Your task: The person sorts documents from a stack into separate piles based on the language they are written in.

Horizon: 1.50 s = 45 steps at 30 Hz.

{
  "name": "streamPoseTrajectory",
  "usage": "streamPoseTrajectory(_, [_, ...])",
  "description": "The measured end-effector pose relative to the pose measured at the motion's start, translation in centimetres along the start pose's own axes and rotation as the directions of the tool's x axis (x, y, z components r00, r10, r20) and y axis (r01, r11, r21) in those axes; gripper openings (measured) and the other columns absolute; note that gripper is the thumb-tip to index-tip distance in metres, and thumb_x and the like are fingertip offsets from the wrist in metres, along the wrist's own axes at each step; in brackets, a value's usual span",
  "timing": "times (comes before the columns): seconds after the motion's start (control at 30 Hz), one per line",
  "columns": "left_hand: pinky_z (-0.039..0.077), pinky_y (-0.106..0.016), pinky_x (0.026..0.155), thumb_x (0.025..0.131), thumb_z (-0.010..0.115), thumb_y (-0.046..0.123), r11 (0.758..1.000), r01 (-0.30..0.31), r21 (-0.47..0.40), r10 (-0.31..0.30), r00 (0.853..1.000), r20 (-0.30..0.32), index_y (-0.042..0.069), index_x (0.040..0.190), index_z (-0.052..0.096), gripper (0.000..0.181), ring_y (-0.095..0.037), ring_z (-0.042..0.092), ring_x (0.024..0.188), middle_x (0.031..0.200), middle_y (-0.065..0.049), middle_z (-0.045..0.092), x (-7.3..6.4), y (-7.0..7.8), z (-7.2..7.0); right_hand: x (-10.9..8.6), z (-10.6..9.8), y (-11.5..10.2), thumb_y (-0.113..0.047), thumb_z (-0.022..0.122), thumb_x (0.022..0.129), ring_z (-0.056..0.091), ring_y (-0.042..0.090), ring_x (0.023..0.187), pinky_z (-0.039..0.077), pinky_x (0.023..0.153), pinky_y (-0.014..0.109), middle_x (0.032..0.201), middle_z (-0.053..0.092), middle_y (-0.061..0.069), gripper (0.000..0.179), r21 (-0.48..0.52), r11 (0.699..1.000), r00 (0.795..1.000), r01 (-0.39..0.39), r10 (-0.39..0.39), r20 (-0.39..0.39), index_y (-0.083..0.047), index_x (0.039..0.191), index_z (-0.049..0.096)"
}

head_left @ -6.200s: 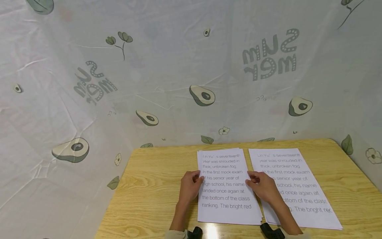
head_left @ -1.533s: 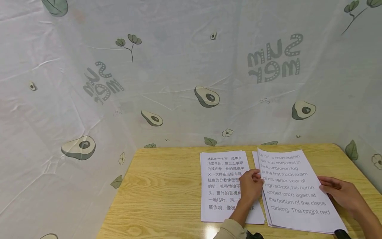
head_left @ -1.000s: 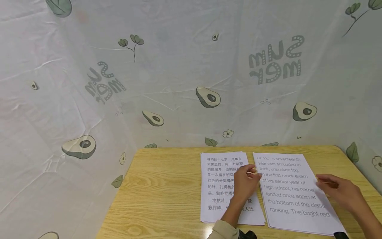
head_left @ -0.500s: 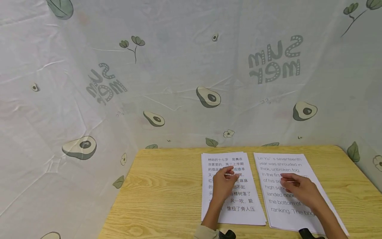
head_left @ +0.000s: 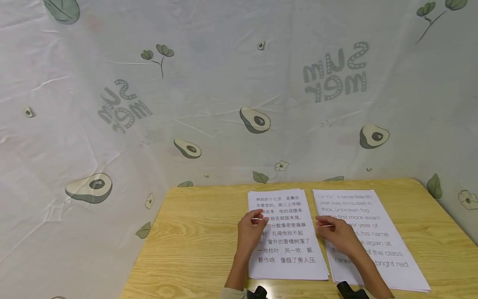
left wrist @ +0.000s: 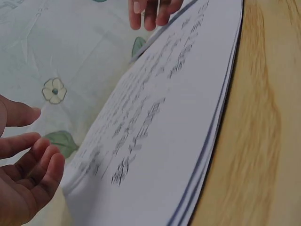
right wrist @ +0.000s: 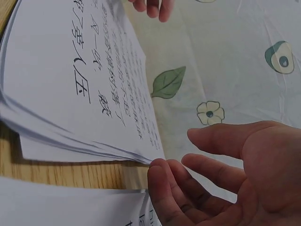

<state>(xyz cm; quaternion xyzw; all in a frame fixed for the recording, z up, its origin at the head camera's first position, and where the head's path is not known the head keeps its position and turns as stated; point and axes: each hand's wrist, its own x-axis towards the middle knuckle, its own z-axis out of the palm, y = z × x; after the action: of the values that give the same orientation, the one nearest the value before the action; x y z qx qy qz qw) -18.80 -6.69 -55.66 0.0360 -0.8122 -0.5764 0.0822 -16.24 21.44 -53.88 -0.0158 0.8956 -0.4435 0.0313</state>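
A stack of paper sheets with Chinese print on top [head_left: 287,270] lies on the table. Close beside it, on the right, is a second stack whose top sheet has English print [head_left: 396,276]. My left hand [head_left: 249,233] hovers over the left edge of the Chinese stack, fingers loosely bent and holding nothing. Over the gap between both stacks, near the Chinese stack's right edge, is my right hand [head_left: 337,237]; it covers part of the English text. The right wrist view shows its thumb and fingers [right wrist: 207,165] apart, with nothing between them.
The wooden table [head_left: 194,232] extends to the left of the stacks. Behind it hangs a pale cloth [head_left: 213,104] printed with avocados and leaves. In the right wrist view, the sheet edges [right wrist: 84,141] of the Chinese stack are slightly uneven.
An English sheet topped the left stack at first; Chinese print shows there now. Both hands laid an English sheet on the right stack, let go and moved left to the Chinese stack.
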Motion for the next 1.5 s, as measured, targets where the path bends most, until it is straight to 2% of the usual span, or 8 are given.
streamPoseTrajectory(0.23, [0.056,-0.021,0.076,0.095,0.079,0.013,0.999,0.022,0.046,-0.020,0.999,-0.037,0.002,0.126,0.077,0.033,-0.014,0.067,0.090,0.107,-0.009,0.074,0.1,-1.7,-2.7,0.3,1.1,-0.2,-0.021,0.073,0.101,0.075,0.026,0.105,0.055,0.078,0.022,0.120,0.077,0.015,0.046,-0.020,1.000,1.000,0.006,-0.006,-0.005,0.005,0.139,0.067])
streamPoseTrajectory(0.43, [0.055,-0.021,0.075,0.095,0.078,0.012,0.996,0.034,0.086,-0.031,0.999,-0.032,0.001,0.126,0.076,0.033,-0.016,0.066,0.091,0.108,-0.009,0.074,0.1,-2.8,-3.7,0.4,1.5,0.2,-0.020,0.073,0.100,0.074,0.025,0.102,0.056,0.079,0.026,0.119,0.077,0.016,0.047,-0.033,0.999,1.000,-0.002,0.002,0.000,0.008,0.138,0.067])
streamPoseTrajectory(0.6, [0.057,-0.023,0.076,0.094,0.079,0.011,0.991,-0.014,0.132,0.017,1.000,-0.019,-0.003,0.124,0.076,0.033,-0.015,0.069,0.089,0.105,-0.010,0.075,0.4,-3.5,-3.8,0.5,1.5,0.3,-0.020,0.074,0.100,0.075,0.028,0.103,0.058,0.083,0.031,0.121,0.076,0.020,0.049,-0.022,1.000,1.000,0.000,0.000,0.019,0.010,0.137,0.066])
streamPoseTrajectory(0.77, [0.052,-0.023,0.073,0.092,0.080,0.009,0.977,-0.056,0.208,0.054,0.998,0.014,-0.002,0.115,0.079,0.025,-0.012,0.062,0.085,0.097,-0.008,0.071,0.5,-3.6,-3.9,0.6,1.6,0.4,-0.020,0.074,0.099,0.074,0.027,0.102,0.057,0.080,0.029,0.120,0.076,0.020,0.049,-0.044,0.999,1.000,0.010,-0.010,0.005,0.011,0.137,0.066])
streamPoseTrajectory(0.93, [0.047,-0.024,0.070,0.091,0.081,0.009,0.962,-0.086,0.259,0.078,0.996,0.041,0.000,0.114,0.081,0.025,-0.012,0.055,0.083,0.093,-0.007,0.067,0.4,-3.3,-3.7,0.6,1.8,0.4,-0.018,0.074,0.098,0.073,0.027,0.099,0.055,0.079,0.032,0.116,0.075,0.019,0.045,-0.070,0.997,0.999,0.025,-0.027,-0.022,0.010,0.133,0.069])
streamPoseTrajectory(1.2, [0.046,-0.022,0.067,0.093,0.080,0.011,0.958,-0.075,0.276,0.062,0.997,0.055,-0.001,0.124,0.078,0.033,-0.011,0.054,0.081,0.098,-0.008,0.066,0.1,-2.8,-3.3,0.4,1.9,0.3,-0.016,0.074,0.098,0.072,0.028,0.100,0.055,0.079,0.034,0.119,0.073,0.021,0.043,-0.069,0.998,0.999,0.016,-0.018,-0.030,0.008,0.134,0.069])
streamPoseTrajectory(1.4, [0.054,-0.022,0.070,0.094,0.080,0.011,0.961,-0.085,0.262,0.071,0.995,0.065,-0.001,0.127,0.077,0.035,-0.013,0.065,0.086,0.107,-0.012,0.069,0.0,-2.7,-3.1,0.3,2.0,0.1,-0.017,0.074,0.099,0.072,0.034,0.108,0.056,0.084,0.037,0.123,0.071,0.023,0.044,-0.052,0.999,0.999,0.005,-0.006,-0.034,0.005,0.137,0.068])
streamPoseTrajectory(1.5, [0.054,-0.022,0.071,0.093,0.080,0.010,0.966,-0.097,0.240,0.084,0.995,0.062,0.000,0.126,0.077,0.035,-0.013,0.065,0.086,0.107,-0.012,0.068,-0.1,-2.5,-3.0,0.2,2.1,0.0,-0.017,0.074,0.099,0.072,0.035,0.111,0.056,0.086,0.038,0.125,0.072,0.022,0.044,-0.046,0.999,0.999,0.007,-0.008,-0.038,0.004,0.138,0.068])
